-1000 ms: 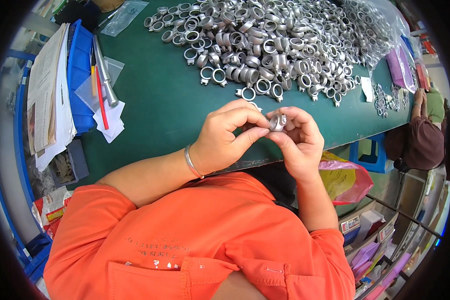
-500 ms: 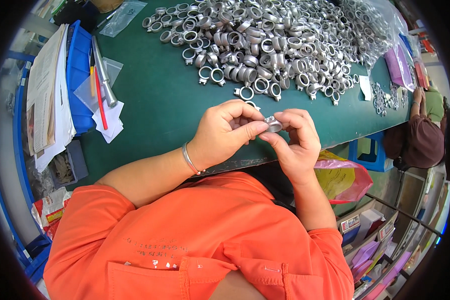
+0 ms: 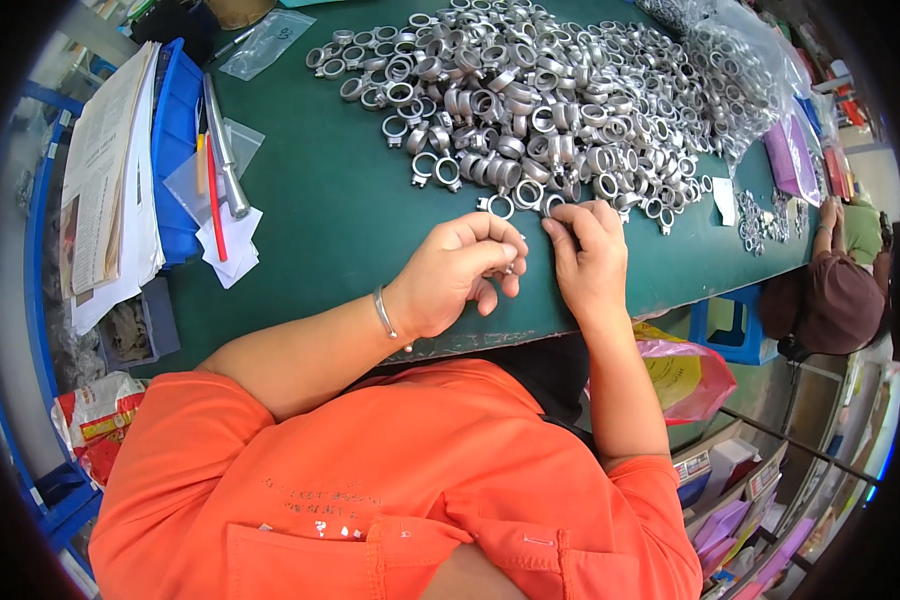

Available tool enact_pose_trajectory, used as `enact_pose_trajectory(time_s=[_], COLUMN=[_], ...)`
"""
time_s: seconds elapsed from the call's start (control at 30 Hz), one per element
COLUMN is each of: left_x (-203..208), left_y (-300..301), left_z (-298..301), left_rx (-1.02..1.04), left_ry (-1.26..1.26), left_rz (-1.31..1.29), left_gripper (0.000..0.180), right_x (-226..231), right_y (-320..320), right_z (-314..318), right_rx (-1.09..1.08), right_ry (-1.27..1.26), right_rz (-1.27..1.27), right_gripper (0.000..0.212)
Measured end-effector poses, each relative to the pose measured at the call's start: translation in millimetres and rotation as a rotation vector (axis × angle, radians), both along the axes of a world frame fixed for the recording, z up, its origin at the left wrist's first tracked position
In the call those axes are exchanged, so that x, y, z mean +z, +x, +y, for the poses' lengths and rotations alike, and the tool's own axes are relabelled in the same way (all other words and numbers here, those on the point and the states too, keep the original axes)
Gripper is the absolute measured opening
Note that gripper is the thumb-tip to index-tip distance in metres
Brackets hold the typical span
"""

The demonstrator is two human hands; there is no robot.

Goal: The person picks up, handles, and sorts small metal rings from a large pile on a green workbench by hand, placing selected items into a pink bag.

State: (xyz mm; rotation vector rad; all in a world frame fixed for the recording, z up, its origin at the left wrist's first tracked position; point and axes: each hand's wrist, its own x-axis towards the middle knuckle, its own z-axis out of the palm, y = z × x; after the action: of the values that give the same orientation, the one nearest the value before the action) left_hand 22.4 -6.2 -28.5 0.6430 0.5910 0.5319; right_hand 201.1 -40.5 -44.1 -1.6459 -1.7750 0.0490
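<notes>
L hand [image 3: 455, 270] nr table's near edge, fingers curled in toward thumb; bit of grey metal [image 3: 510, 268] shows at fingertips, mostly hidden, so can't tell if gripped. R hand [image 3: 592, 255] stretched out to pile's near fringe, thumb + index close tog. at a grey metal ring [image 3: 553, 204], touching it; firm pinch or not, can't tell. That ring sits at near edge of ring pile [image 3: 530, 110], which spreads over far side of green table [image 3: 320, 220], middle to R. Another ring [image 3: 498, 206] just L of it. Clear plastic bag [image 3: 740, 60] at far R, over part of pile; white paper slip [image 3: 723, 200] R of pile, sm. metal pcs [image 3: 755, 230] past it. L side: blue bin [image 3: 175, 150], papers [image 3: 110, 180] against its L, silver rod [image 3: 224, 150] + red pen [image 3: 215, 200] along its R. Co-worker [image 3: 840, 295] far R, brown top. Bracelet [image 3: 384, 312] on L wrist.
</notes>
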Motion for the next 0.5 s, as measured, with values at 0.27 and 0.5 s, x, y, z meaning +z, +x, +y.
enact_pose_trajectory(time_s=[0.27,0.5], left_x=[-1.2,-6.8], left_y=[0.7,1.5], left_z=[-1.9,-9.2], left_rx=[0.041,0.157], left_ry=[0.215,0.738], left_rz=[0.155,0.16], left_gripper=[0.013,0.011], right_x=[16.9,11.2], right_y=[-8.7,-15.9], right_z=[-23.4,-35.5], right_rx=[0.349,0.184], right_ry=[-0.046,-0.261], right_rz=[0.403,1.179], right_gripper=[0.013,0.022])
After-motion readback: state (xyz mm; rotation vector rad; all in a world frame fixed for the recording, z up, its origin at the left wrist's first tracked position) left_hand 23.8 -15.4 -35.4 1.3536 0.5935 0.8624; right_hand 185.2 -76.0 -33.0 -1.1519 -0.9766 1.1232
